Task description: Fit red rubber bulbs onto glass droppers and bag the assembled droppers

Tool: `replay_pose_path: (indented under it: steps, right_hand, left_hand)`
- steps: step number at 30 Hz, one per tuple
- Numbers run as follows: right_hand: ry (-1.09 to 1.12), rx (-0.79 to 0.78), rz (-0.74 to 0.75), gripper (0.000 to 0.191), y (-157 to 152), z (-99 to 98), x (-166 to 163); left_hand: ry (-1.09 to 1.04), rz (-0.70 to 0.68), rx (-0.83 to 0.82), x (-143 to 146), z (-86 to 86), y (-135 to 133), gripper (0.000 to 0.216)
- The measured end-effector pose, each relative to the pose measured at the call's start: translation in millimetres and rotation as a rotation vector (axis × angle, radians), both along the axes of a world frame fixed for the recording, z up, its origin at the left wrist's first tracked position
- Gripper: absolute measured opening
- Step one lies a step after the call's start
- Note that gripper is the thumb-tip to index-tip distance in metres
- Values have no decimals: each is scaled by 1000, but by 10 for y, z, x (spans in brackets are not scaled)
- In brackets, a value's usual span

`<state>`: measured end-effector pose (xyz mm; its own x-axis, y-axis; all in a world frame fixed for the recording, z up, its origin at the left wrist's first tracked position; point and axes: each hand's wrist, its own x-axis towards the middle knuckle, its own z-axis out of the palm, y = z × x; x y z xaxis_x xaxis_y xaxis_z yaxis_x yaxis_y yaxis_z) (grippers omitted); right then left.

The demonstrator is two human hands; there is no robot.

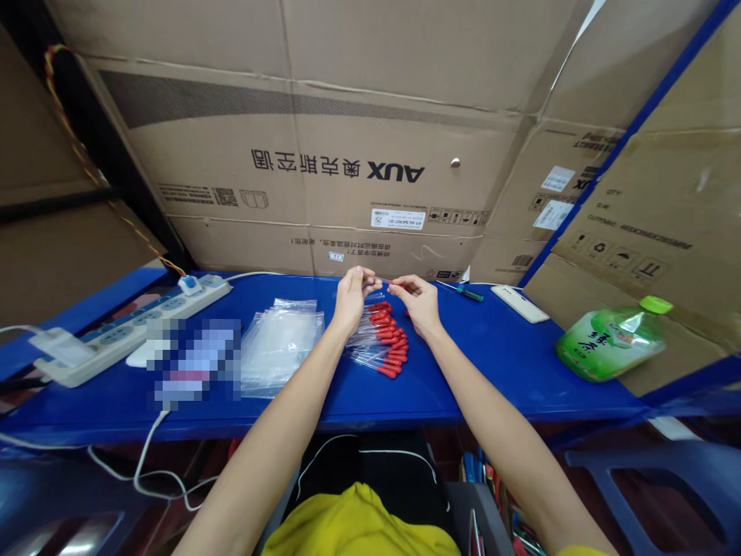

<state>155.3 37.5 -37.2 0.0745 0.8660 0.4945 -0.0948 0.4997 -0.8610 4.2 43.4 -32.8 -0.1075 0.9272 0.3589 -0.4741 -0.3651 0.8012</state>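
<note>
On the blue surface (475,363) in front of me I count one pile of clear droppers with red rubber bulbs (385,340), roughly a dozen, too bunched for an exact number. There is one stack of clear plastic zip bags (281,347), one white power strip (139,324), one green-handled screwdriver (468,293), one white phone (519,303) and one green tea bottle lying on its side (614,340).

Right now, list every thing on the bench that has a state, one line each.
left hand: raised, fingers pinched on a clear dropper.
right hand: raised, fingers pinched on the same dropper.
droppers: red-bulbed, lying piled on the blue bench.
clear bags: stacked flat.
green bottle: lying on its side, capped.
power strip: one plug in.
screwdriver: lying flat.
</note>
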Motion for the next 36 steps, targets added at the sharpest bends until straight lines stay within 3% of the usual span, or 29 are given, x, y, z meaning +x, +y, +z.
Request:
replay_pose_path:
  steps: [7, 18, 26, 36]
  right_hand:
    - [-81, -32, 3, 31, 26, -6, 81]
    - [-347, 173, -154, 21, -29, -16, 153]
    - [-102, -40, 74, 43, 26, 56, 138]
    - [-29, -90, 110, 45, 12, 38, 87]
  left_hand:
    - [64, -9, 4, -33, 3, -3, 37]
    - [17, -75, -28, -9, -26, -23, 37]
    - [-98, -95, -87, -23, 56, -37, 27]
    - [-146, -154, -172, -35, 106, -61, 23]
